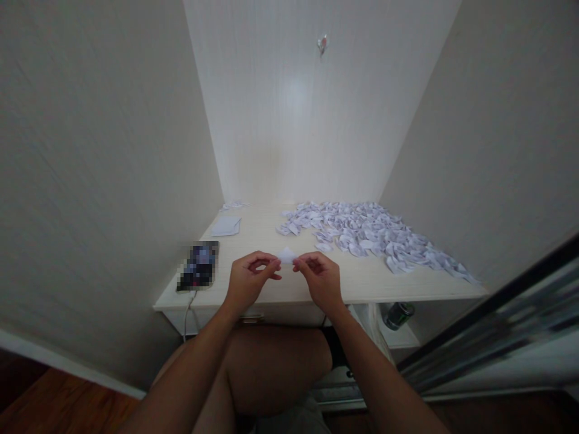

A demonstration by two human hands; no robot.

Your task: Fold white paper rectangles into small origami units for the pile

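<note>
A small folded piece of white paper (286,255) is stretched between my two hands, just above the desk top. My left hand (254,274) pinches its left end between thumb and fingertips. At the right end, my right hand (320,276) grips it the same way. The paper's top comes to a low point in the middle. Beyond my right hand spreads a large heap of folded white paper pieces (362,226). To the far left lies a short stack of flat white paper sheets (226,226).
On the desk's left edge lies a pixelated phone-like device (199,265) with a white cable (187,313) hanging down. Several small paper pieces (234,205) sit in the back left corner. A dark can (398,315) stands on a shelf under the desk (253,235). Walls enclose three sides.
</note>
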